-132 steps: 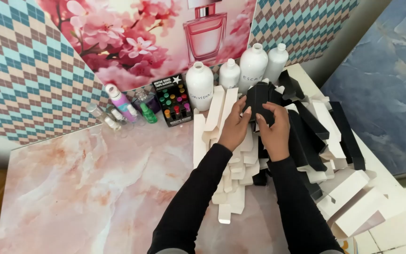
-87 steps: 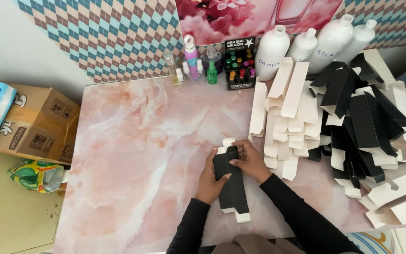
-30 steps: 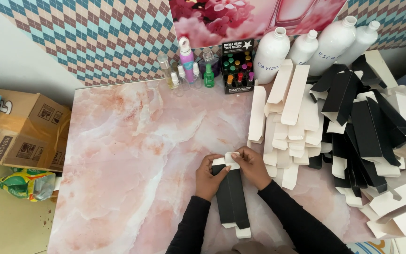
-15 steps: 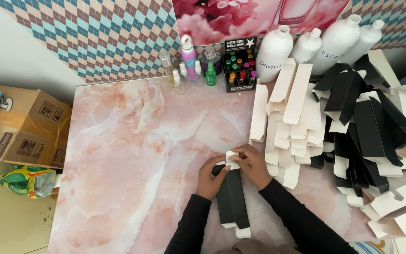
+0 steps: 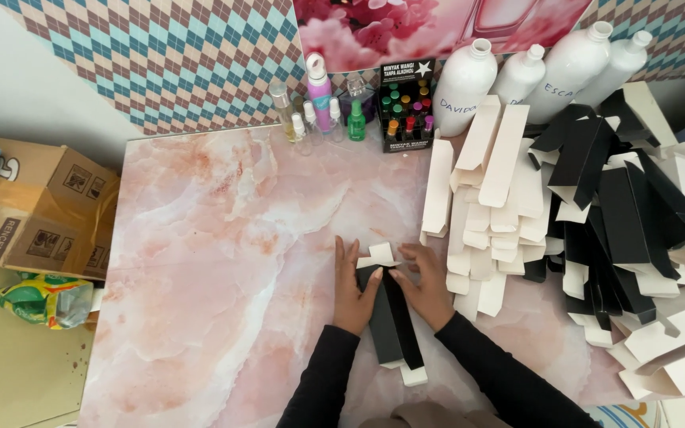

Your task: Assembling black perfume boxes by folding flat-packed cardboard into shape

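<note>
A long, narrow black carton (image 5: 391, 322) with white end flaps lies on the pink marble table (image 5: 223, 261), pointing away from me. My left hand (image 5: 351, 288) rests along its left side, thumb on the black face. My right hand (image 5: 425, 284) holds its right side, fingers at the white top flap (image 5: 380, 254). Both hands grip the carton near its far end.
A big heap of flat black and white cartons (image 5: 588, 214) fills the table's right side. Several white bottles (image 5: 545, 71), a black display of small vials (image 5: 406, 103) and small spray bottles (image 5: 319, 103) stand at the back. Cardboard boxes (image 5: 37, 210) sit left of the table.
Earlier both hands picked a black carton from the heap and brought it to the table's front. In the last second the hands stay at its far end, working the white flap.
</note>
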